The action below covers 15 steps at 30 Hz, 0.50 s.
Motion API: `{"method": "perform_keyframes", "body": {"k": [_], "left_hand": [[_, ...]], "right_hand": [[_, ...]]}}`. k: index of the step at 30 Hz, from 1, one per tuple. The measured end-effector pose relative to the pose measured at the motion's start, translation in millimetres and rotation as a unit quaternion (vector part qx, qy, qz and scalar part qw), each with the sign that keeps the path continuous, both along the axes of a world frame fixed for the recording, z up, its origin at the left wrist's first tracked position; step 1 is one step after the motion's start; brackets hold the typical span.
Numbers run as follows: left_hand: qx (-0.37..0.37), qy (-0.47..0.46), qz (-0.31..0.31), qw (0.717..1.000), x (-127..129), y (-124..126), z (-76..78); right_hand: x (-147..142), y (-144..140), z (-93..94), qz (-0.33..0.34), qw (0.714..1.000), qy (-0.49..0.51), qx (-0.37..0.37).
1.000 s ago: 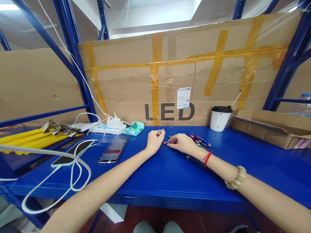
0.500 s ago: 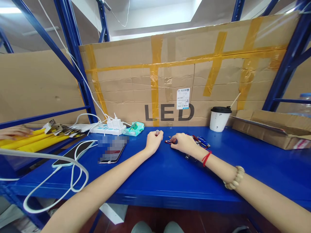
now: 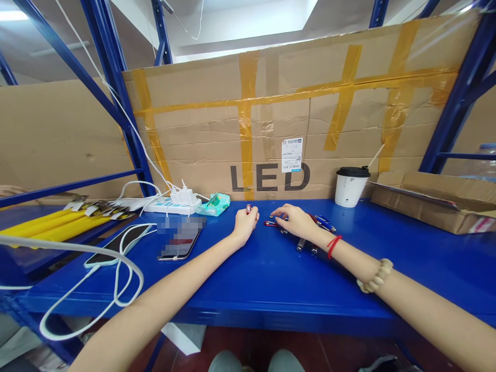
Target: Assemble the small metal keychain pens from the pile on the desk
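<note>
My left hand (image 3: 245, 227) is closed around a small red cylinder (image 3: 248, 209), whose red and pale end stands up out of the fist. My right hand (image 3: 296, 222) hovers low over the blue table, its fingers apart and nothing seen in them. Just under its fingertips lies a small red-and-silver clip-like piece (image 3: 270, 223). Blue slim metal tubes (image 3: 325, 223) lie beyond the right wrist, with red ones beside them. A dark tube with a silver end (image 3: 300, 244) lies nearer me. The right hand partly hides this group.
A phone (image 3: 182, 240) lies left of my left arm, and another phone (image 3: 116, 245) with white cables farther left. Behind are a power strip (image 3: 170, 205) and a green packet (image 3: 215, 204). A lidded cup (image 3: 351, 187) and cardboard box (image 3: 437, 206) stand right. Yellow tubes (image 3: 58, 222) lie far left.
My right hand has lifted and opened off the red clip-like piece, uncovering more tubes. The red cylinder shows more upright in my left fist. Another person's hand at far left has drawn back.
</note>
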<state>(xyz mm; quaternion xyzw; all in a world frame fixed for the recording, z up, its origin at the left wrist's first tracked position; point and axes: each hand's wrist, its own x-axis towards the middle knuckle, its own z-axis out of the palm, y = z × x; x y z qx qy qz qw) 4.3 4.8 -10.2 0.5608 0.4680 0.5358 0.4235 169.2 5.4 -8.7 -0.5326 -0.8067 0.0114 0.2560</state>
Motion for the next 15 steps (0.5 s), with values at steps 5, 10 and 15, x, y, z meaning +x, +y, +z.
{"method": "perform_keyframes", "body": {"k": [5, 10, 15], "left_hand": [[0.007, -0.001, -0.014, 1.0, 1.4, 1.8, -2.5], [0.002, -0.006, -0.015, 1.0, 1.0, 1.0, -1.4], [0.005, 0.011, -0.012, 1.0, 0.7, 0.7, -1.1]], "right_hand": [[-4.1, -1.9, -3.5, 0.102, 0.991, -0.084, 0.013], [-3.3, -3.8, 0.3, 0.056, 0.99, -0.128, 0.029], [0.5, -0.4, 3.4, 0.018, 0.998, -0.055, -0.026]]}}
